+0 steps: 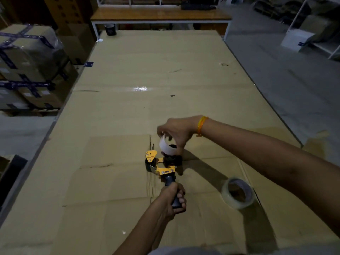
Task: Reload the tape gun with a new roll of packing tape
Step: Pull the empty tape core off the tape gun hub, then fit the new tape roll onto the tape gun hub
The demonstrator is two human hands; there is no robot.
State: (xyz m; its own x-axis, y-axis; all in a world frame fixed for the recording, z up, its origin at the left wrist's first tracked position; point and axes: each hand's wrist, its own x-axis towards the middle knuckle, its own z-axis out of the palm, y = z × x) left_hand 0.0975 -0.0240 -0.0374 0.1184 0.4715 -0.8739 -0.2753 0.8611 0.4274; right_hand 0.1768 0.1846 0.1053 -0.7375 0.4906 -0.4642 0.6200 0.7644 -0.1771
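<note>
A yellow and black tape gun [161, 166] rests on the cardboard-covered table [139, 74]. My left hand [173, 198] grips its dark handle from below. My right hand [174, 133] holds a white empty tape core [166, 145] at an angle, just above the gun's black spool hub. A roll of clear packing tape [237, 193] lies on the cardboard to the right of the gun, under my right forearm and untouched.
Stacked cardboard boxes with blue tape [27, 61] stand left of the table. A dark mug [110, 30] sits at the far left corner. A wooden bench [160, 14] runs behind the table. White shelving [312, 34] stands at the far right.
</note>
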